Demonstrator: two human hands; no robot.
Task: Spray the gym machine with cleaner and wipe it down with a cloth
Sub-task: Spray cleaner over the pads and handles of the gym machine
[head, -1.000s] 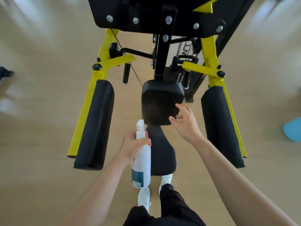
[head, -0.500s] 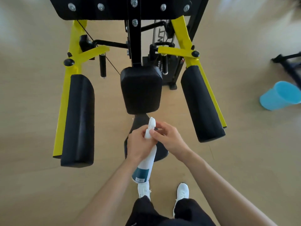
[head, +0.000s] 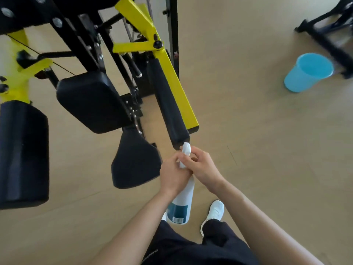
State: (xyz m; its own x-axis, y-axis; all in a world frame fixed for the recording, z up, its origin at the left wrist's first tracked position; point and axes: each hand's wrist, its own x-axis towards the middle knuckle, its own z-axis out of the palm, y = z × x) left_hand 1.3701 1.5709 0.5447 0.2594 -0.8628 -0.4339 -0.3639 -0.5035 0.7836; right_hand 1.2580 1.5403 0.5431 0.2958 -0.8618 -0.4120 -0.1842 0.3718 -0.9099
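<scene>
Plainly, both hands were on the spray bottle (head: 182, 199) in the lower middle of the head view. The left hand (head: 172, 175) was wrapped round the bottle's neck, fingers curled tight on it, with the white body and its teal label hanging down below the wrist. The right hand (head: 202, 169) lay on the other side, touching the left, and its fingers were curled over the white spray head (head: 186, 149), which stuck up above both sets of knuckles. Whether a finger lay on the trigger could not be told, as the hands hid it.

The gym machine (head: 172, 79) stood up and to the left of the hands, a black and yellow frame. Its long black arm pad (head: 168, 104) ran down along a yellow bar, and the pad's lower end sat just beyond the spray head, very near it; touching or not could not be told. A black seat pad (head: 135, 161) lay just left of the left hand, apart from it. Higher up were a squarish black pad (head: 91, 100) and, at the left edge, a large black pad (head: 23, 152).

On the tan floor (head: 267, 150), well apart to the right, was a blue bucket (head: 307, 72), beside the black legs of another frame (head: 324, 31). Below the bottle showed a white shoe (head: 214, 211) and dark trousers (head: 191, 249).
</scene>
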